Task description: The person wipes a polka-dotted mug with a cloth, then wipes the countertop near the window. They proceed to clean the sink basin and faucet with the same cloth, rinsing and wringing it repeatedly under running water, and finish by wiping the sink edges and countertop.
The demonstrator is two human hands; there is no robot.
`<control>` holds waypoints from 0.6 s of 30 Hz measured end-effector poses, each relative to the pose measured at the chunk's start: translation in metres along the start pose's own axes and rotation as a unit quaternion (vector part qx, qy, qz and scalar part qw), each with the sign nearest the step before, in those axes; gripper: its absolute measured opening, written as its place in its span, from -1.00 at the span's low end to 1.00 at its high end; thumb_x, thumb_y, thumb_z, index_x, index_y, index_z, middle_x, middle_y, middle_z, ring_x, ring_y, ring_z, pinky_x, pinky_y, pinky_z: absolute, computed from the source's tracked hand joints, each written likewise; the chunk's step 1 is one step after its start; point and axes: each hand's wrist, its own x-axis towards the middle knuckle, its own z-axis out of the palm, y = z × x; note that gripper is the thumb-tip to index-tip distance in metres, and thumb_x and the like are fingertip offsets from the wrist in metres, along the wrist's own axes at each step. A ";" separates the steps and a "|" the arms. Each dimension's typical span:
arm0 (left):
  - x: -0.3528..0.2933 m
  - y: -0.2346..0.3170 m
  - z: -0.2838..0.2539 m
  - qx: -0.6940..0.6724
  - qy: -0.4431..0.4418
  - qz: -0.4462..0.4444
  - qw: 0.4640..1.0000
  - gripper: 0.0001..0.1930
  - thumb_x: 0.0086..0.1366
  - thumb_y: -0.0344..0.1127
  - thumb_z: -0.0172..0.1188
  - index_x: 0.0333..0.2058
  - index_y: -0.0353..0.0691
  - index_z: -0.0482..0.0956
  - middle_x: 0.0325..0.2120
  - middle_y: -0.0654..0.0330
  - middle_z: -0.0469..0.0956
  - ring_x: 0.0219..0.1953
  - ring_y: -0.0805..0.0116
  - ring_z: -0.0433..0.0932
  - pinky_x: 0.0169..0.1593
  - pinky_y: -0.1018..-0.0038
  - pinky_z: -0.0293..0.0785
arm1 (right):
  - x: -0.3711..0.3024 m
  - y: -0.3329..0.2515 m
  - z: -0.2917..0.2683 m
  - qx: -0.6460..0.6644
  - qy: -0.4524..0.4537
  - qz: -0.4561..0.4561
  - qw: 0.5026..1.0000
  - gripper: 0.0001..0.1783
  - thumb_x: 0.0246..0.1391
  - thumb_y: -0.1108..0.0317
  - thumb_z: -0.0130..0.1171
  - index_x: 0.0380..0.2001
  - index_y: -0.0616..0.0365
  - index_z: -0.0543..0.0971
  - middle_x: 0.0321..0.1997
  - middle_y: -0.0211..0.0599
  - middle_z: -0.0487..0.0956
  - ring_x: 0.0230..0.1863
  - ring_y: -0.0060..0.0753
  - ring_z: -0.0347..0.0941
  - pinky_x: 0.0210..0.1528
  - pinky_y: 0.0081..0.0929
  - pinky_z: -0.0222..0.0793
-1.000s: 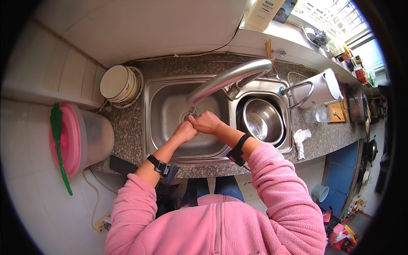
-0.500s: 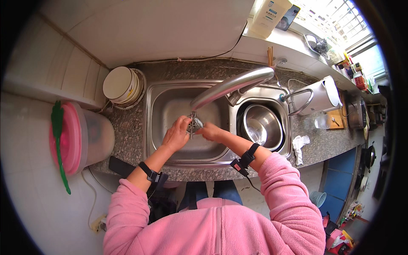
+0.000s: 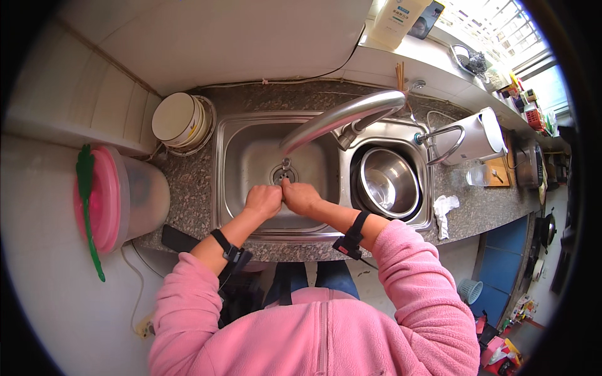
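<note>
Both my hands meet over the left basin of the steel sink (image 3: 241, 160), just in front of the drain (image 3: 276, 173). My left hand (image 3: 263, 200) is closed like a fist, knuckles up. Against it presses my right hand (image 3: 302, 197), also closed, its thumb side toward the drain. Whatever they hold, if anything, is hidden by the fingers. Above them arches the steel faucet (image 3: 338, 119), its spout end over the drain. A small shiny patch, perhaps water, shows under the spout.
Steel bowls (image 3: 392, 182) sit in the right basin. Stacked white dishes (image 3: 177, 119) stand left of the sink, near a pink-lidded tub (image 3: 147, 194) with a green utensil (image 3: 86, 200). Right lie a white cloth (image 3: 444, 213), a clear cup (image 3: 478, 176) and a white pitcher-like container (image 3: 473, 138).
My hands have come together from slightly apart and closed more tightly. They now sit in front of the drain, which showed between them before. The view has shifted slightly.
</note>
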 end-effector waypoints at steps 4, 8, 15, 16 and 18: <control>0.008 0.014 0.019 -0.161 -0.040 -0.136 0.977 -0.77 0.11 -0.25 0.18 -0.39 -0.26 0.73 -0.38 -0.14 0.67 -0.23 -0.15 0.66 -0.08 0.04 0.54 | 0.004 0.011 -0.022 -0.110 0.033 -0.100 0.988 -0.82 0.21 0.22 -0.05 -0.23 0.07 0.39 -0.51 -0.03 0.64 -0.47 0.13 0.62 -0.43 0.06 0.49; 0.009 0.022 0.027 -0.493 -0.060 -0.183 0.849 -0.81 0.12 -0.31 0.19 -0.61 -0.25 0.51 -0.70 0.14 0.46 -0.66 0.28 0.42 -0.53 0.31 0.31 | 0.009 0.014 -0.045 -0.184 0.045 -0.212 0.959 -0.83 0.16 0.21 0.00 -0.30 0.04 0.39 -0.63 -0.16 0.58 -0.55 0.02 0.60 -0.56 -0.04 0.46; 0.002 0.032 0.001 -0.780 -0.273 -0.238 0.510 -0.57 0.25 -0.35 0.09 -0.71 0.05 0.08 -0.78 0.47 0.00 -0.80 0.63 -0.06 -0.73 0.61 -0.17 | 0.012 0.024 -0.062 -0.212 0.096 -0.313 0.921 -0.83 0.09 0.19 0.06 -0.37 0.01 0.37 -0.69 -0.31 0.53 -0.62 -0.10 0.57 -0.64 -0.16 0.43; 0.001 0.034 -0.003 -0.795 -0.290 -0.257 0.468 -0.56 0.27 -0.35 0.08 -0.71 0.05 0.07 -0.78 0.46 0.01 -0.80 0.63 -0.05 -0.73 0.63 -0.15 | 0.010 0.024 -0.065 -0.210 0.114 -0.314 0.919 -0.83 0.08 0.20 0.06 -0.38 0.01 0.36 -0.69 -0.32 0.53 -0.62 -0.11 0.57 -0.64 -0.16 0.42; -0.003 0.039 -0.011 -0.821 -0.313 -0.213 0.427 -0.55 0.32 -0.31 0.06 -0.70 0.06 0.05 -0.78 0.48 0.01 -0.79 0.63 -0.05 -0.74 0.63 -0.15 | 0.003 0.020 -0.071 -0.222 0.125 -0.308 0.916 -0.84 0.06 0.22 0.07 -0.39 0.01 0.36 -0.69 -0.32 0.53 -0.62 -0.12 0.57 -0.65 -0.16 0.41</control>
